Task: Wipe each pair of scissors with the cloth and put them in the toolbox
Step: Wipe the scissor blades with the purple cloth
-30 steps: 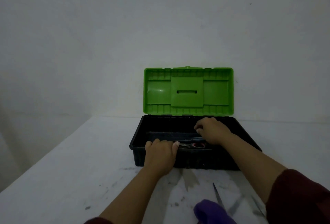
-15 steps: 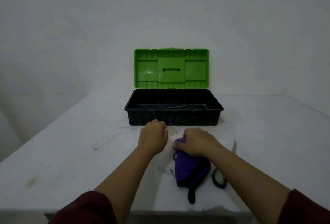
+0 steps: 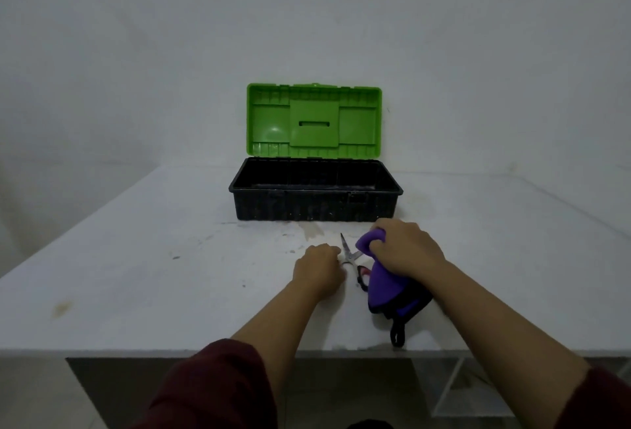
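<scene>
The toolbox (image 3: 316,205) stands open at the far centre, its lid (image 3: 313,120) upright behind; access from above is unobstructed. Bare table (image 3: 136,258) lies left and right. Scissors (image 3: 348,252) and cloth (image 3: 386,287) occupy the near approach.

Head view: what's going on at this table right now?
A person is cleaning scissors at a white table. The right hand grips a purple cloth, bunched over the handles of the scissors, whose open blades poke out toward the toolbox. The left hand is curled beside the blades; whether it grips them cannot be told. The toolbox sits behind, apart from the hands, green lid propped open.
</scene>
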